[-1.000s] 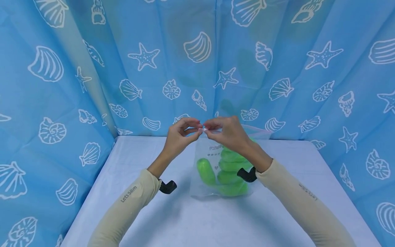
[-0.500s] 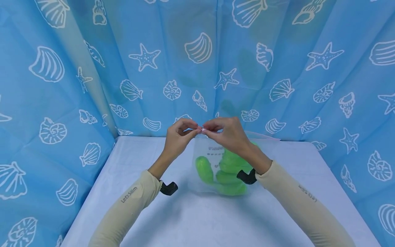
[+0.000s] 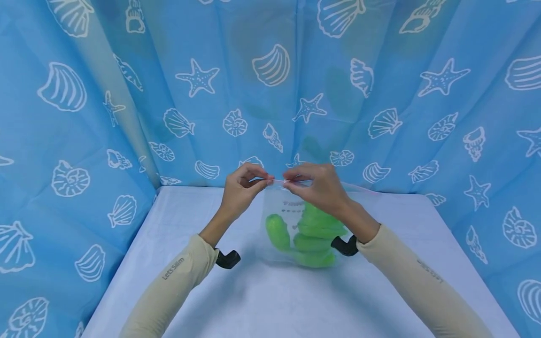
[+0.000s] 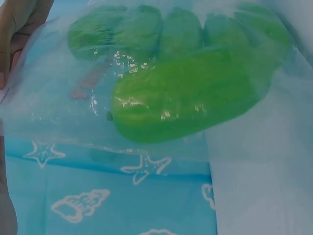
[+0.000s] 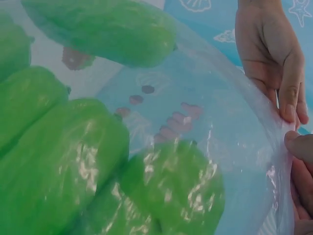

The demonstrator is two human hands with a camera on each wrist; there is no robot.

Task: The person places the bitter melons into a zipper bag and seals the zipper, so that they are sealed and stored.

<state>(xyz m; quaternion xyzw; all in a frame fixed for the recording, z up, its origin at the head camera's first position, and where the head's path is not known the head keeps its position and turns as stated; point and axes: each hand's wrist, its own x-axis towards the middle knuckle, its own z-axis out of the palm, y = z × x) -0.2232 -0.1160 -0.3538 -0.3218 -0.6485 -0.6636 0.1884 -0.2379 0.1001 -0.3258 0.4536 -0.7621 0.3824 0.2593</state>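
Observation:
A translucent zip bag (image 3: 291, 209) with a pink top edge and faint print stands on the white table. Inside are several green cucumbers (image 3: 277, 232); one lies apart on the left, the others are stacked to the right. My left hand (image 3: 243, 191) pinches the left end of the top edge between thumb and fingers. Just to its right, my right hand (image 3: 323, 187) pinches the same edge, and a short stretch of pink strip shows between them. In the left wrist view one large cucumber (image 4: 181, 98) fills the middle. My right hand and forearm partly hide the stack in the head view.
The white-covered table (image 3: 270, 305) extends around the bag. A blue curtain (image 3: 236, 84) printed with white shells and starfish hangs behind it and along both sides. Black camera mounts (image 3: 228, 259) stick out from both wrists.
My right hand has slid a little to the right along the bag's top edge, so a gap now separates the fingertips. My left hand has shifted slightly left and down, still pinching.

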